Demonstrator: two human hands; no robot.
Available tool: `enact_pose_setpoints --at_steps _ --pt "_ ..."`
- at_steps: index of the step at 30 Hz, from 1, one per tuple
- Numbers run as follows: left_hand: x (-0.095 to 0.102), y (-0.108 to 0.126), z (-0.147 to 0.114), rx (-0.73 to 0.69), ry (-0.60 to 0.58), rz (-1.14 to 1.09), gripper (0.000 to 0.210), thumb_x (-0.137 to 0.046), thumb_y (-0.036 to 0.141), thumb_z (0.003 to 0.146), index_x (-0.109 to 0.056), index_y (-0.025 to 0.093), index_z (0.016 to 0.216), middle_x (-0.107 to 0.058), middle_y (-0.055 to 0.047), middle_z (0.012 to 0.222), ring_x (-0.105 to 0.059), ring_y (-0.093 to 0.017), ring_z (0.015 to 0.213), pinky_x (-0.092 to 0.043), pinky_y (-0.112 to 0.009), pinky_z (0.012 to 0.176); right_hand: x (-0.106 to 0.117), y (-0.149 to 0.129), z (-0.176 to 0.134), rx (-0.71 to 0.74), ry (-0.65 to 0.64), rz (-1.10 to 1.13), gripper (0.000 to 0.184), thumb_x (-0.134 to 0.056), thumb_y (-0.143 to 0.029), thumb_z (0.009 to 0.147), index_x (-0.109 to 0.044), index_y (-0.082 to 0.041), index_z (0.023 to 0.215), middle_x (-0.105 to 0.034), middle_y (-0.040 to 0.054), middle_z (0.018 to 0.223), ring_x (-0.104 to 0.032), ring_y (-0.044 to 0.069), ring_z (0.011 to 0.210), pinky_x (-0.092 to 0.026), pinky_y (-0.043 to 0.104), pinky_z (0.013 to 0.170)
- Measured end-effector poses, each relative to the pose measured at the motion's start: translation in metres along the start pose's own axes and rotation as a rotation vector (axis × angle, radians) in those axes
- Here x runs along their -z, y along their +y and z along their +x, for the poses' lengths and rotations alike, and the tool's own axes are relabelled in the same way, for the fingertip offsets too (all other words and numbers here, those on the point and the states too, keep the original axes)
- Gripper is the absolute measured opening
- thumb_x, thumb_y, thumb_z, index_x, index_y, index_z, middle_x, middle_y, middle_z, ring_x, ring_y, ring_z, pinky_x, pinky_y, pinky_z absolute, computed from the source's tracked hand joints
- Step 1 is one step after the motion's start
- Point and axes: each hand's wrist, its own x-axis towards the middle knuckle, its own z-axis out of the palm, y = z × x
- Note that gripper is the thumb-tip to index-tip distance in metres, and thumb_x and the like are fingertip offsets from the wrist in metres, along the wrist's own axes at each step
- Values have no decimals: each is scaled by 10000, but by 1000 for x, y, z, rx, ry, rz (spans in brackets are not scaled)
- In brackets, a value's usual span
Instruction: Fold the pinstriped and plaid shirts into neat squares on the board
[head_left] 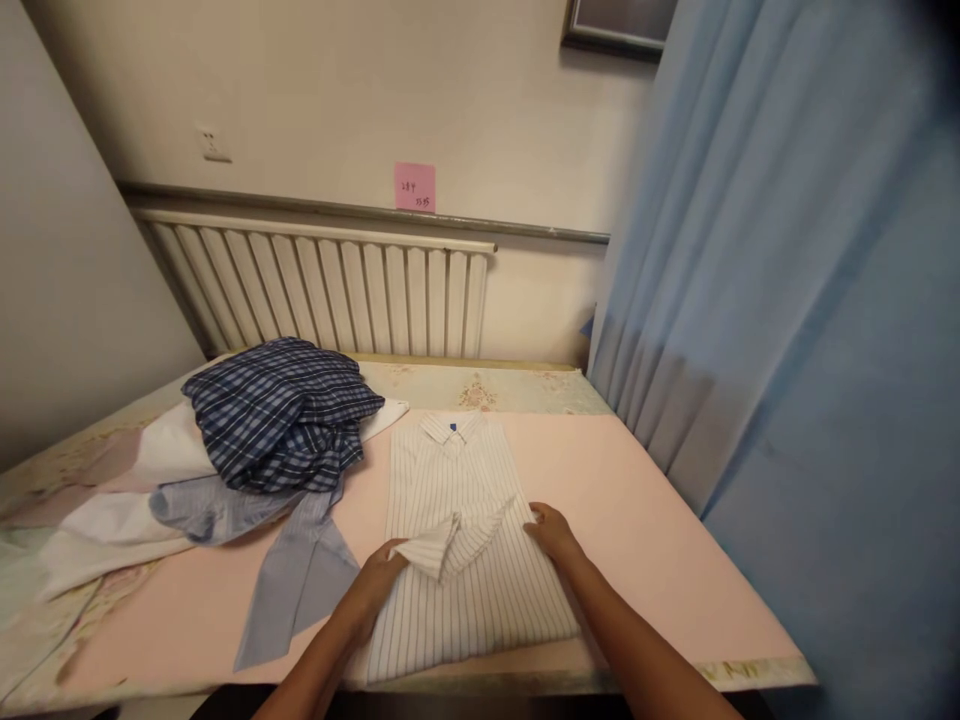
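Note:
A white shirt with thin dark stripes [465,470] lies flat and front up, its long sides straight, with the collar [452,428] at the far end. A loose striped flap [435,548], perhaps a cuff or sleeve end, is raised across its middle. My left hand [382,580] is closed on the left edge of the shirt beside this flap, thumb on top. At the opposite edge, my right hand [553,532] has its fingers curled on the shirt fabric, the fingertips partly hidden.
Left of the shirt, a dark blue plaid garment [281,410] is heaped over light blue [300,580] and white clothes [112,530]. Pink cloth [637,540] covers the bed-like surface. A radiator [330,285] stands behind; a blue curtain [720,250] hangs at right.

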Motion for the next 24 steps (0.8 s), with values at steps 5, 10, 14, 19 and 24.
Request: enact_pose_setpoints --at_steps 5,10,14,19,24 --pt "3 0 13 237 56 -279 508 -560 570 809 -644 133 1051 -727 -151 1020 -686 -279 955 -532 -395 856 -3 -8 19 10 1 78 424 -563 -148 703 -666 -145 1114 -725 67 1012 -677 181 919 -501 252 820" --pt "4 -2 14 330 -38 -407 411 -663 404 777 -625 103 1053 -736 -156 953 -697 -289 929 -552 -404 844 -6 -11 23 23 23 121 389 -535 -167 685 -691 -162 1042 -737 52 972 -681 205 929 -510 301 834" --pt "5 1 9 234 -59 -427 368 -683 226 730 -611 138 1080 -740 -124 940 -700 -281 926 -556 -415 839 -5 -17 22 48 36 147 390 -493 -168 685 -698 -151 1016 -741 54 941 -687 209 906 -519 303 811" --pt "9 -5 18 108 -89 -448 391 -661 233 736 -591 162 1114 -732 -111 980 -693 -268 952 -552 -405 846 -1 -29 28 83 80 137 435 -444 -198 760 -653 -153 1139 -733 54 979 -686 192 896 -524 274 771" --pt "16 -14 40 77 114 -132 343 -593 259 772 -582 127 1088 -721 -148 986 -686 -277 968 -542 -410 857 -6 -31 31 55 119 12 392 -499 -142 720 -675 -140 1071 -727 65 964 -675 194 923 -504 293 850"
